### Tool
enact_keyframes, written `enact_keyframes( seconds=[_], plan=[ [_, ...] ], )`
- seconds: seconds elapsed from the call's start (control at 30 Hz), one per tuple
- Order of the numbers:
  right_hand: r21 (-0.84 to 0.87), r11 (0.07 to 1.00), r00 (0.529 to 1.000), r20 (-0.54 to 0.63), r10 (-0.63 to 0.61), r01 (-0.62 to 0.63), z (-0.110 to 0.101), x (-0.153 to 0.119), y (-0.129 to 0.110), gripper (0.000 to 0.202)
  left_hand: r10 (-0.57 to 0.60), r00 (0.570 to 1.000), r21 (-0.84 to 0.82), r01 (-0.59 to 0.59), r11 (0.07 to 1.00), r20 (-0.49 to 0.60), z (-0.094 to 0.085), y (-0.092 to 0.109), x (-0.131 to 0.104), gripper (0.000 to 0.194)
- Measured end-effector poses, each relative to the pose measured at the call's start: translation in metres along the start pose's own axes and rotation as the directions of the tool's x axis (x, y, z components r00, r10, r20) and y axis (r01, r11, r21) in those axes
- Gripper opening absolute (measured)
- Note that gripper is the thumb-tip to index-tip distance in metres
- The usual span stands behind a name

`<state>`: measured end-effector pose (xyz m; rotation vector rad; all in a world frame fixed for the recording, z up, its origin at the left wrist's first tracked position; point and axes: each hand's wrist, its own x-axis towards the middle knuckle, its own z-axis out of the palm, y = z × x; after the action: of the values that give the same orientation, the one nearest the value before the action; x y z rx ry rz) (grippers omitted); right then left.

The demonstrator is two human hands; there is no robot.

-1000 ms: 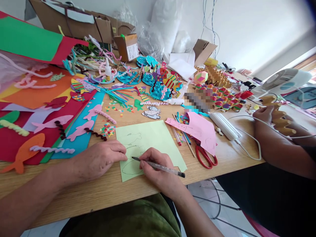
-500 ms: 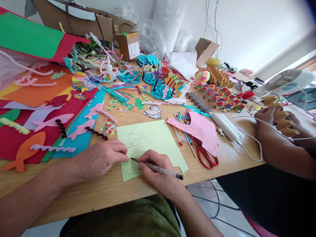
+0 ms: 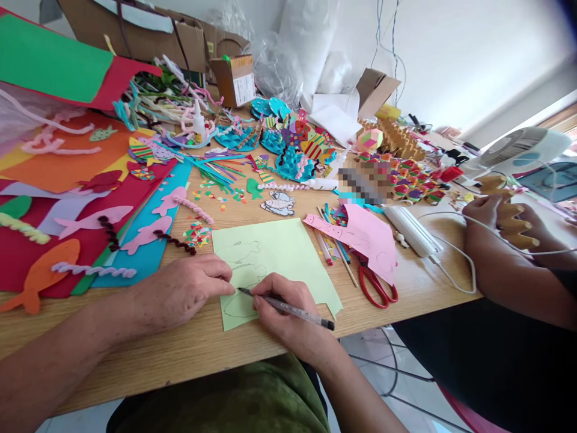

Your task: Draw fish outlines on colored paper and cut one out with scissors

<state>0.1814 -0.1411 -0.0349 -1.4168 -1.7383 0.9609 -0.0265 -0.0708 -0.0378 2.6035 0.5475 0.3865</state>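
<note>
A sheet of light green paper [image 3: 288, 252] lies at the table's front edge, with pencil-thin fish outlines drawn on its left half. My right hand [image 3: 286, 307] grips a clear pen with a black cap end [image 3: 300, 310], its tip touching the paper beside the lowest outline. My left hand [image 3: 189, 291] rests on the sheet's left edge, fingers stretched toward the pen tip and holding nothing. Part of the lowest drawing is hidden under my right hand. To the right, pink paper [image 3: 365, 240] with drawn outlines partly covers red-handled scissors [image 3: 378, 288].
Felt-like fish cutouts with twisted pipe cleaners, such as an orange fish [image 3: 47, 273], lie on coloured sheets at left. A glue bottle [image 3: 198, 123] stands behind. At right are a white power strip [image 3: 412, 231], its cable, and another person's hands [image 3: 491, 216] holding a brown zigzag piece.
The view has shifted very slightly. My hands, the pen and the green paper keep nearly the same positions, and I see no clear new line.
</note>
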Motion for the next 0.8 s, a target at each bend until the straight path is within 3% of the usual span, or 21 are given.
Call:
enact_keyframes(
  seconds=[0.8],
  plan=[
    [-0.003, 0.995, 0.995, -0.033, 0.095, -0.095, -0.0079, -0.0028, -0.0008, 0.008, 0.014, 0.999, 0.002, -0.014, 1.0, -0.03, 0.0015, -0.001, -0.0011, 0.042]
  ],
)
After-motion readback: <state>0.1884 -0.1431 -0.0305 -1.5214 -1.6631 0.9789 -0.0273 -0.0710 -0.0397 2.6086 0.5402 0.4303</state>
